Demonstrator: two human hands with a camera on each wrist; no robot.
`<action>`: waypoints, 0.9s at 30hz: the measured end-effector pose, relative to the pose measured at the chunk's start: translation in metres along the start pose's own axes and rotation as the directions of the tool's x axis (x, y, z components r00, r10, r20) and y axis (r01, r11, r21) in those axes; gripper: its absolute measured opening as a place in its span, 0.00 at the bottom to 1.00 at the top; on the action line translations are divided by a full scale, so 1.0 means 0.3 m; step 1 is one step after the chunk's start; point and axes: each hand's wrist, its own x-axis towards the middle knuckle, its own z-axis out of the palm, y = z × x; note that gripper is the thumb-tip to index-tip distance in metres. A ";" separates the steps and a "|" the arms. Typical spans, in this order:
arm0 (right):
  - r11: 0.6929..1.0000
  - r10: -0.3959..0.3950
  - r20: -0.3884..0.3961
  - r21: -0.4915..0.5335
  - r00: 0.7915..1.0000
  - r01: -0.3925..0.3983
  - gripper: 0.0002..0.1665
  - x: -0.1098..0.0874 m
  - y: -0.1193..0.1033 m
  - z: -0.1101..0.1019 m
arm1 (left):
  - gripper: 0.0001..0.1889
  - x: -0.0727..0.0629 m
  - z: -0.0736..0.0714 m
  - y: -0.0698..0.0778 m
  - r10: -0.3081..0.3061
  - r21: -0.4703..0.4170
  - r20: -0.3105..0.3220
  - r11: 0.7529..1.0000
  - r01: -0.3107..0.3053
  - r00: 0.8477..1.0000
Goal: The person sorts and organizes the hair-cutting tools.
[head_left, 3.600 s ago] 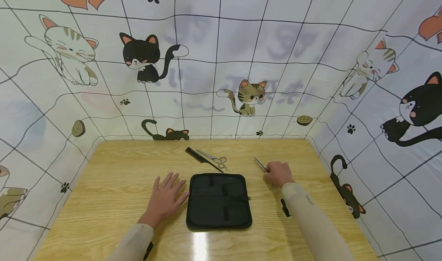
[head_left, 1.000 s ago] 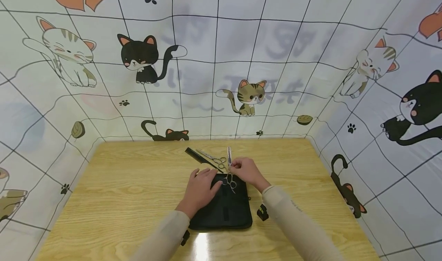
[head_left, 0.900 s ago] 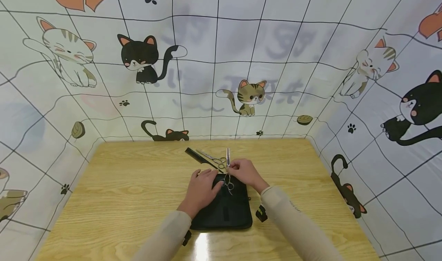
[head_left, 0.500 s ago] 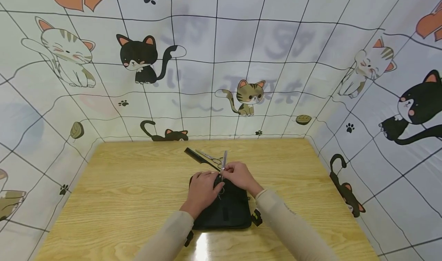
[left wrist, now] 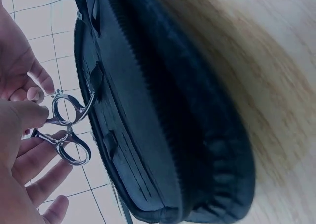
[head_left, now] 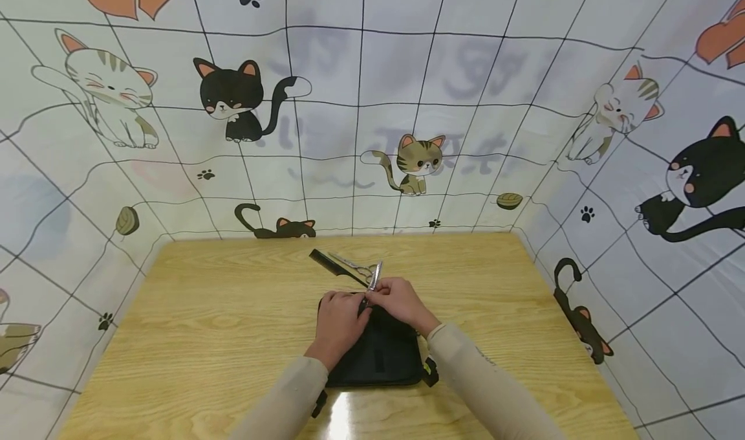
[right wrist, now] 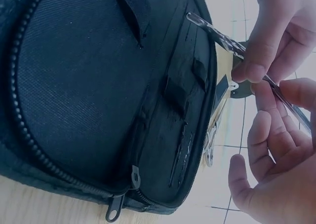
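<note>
Both hands meet over the far edge of a black zip case (head_left: 384, 362) that lies open on the table. Between them is a pair of silver hairdressing scissors (head_left: 375, 275), blades away from me and tilted slightly right. My left hand (head_left: 337, 327) pinches the shank by the handle, its thumb on the metal in the left wrist view, where the finger rings (left wrist: 88, 154) hang over the case edge. With thumb and fingertips, my right hand (head_left: 401, 301) pinches the scissors nearer the blades. Small elastic loops (right wrist: 176, 94) show on the case's inner panel.
Just beyond the case lie a black tail comb (head_left: 327, 261) and a second pair of silver scissors (head_left: 348, 262), partly behind the held pair. The wooden table (head_left: 221, 336) ends at a cat-print cloth wall (head_left: 343, 129).
Earlier my right hand held the scissors right of the case, my left hand flat on the table at its left. Both came together over it; within the last second the scissors shifted left and tilted.
</note>
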 end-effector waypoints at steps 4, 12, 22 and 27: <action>1.000 0.010 0.029 0.009 1.000 -0.010 0.12 -0.007 -0.002 -0.002 | 0.12 0.000 0.003 -0.009 0.022 0.016 -0.002 1.000 -0.022 1.000; 0.999 0.037 0.081 0.000 0.996 -0.037 0.14 -0.015 -0.002 -0.004 | 0.10 0.002 -0.004 -0.037 0.063 0.083 0.021 0.994 -0.065 0.998; 0.983 -0.075 0.086 -0.158 0.993 0.088 0.11 -0.028 0.047 -0.049 | 0.09 0.007 -0.026 -0.091 0.059 0.109 0.024 0.992 -0.061 0.998; 0.926 -0.131 0.063 -0.348 0.989 0.145 0.14 -0.054 0.076 -0.096 | 0.08 0.010 -0.052 -0.134 0.064 0.136 0.040 0.988 -0.069 0.997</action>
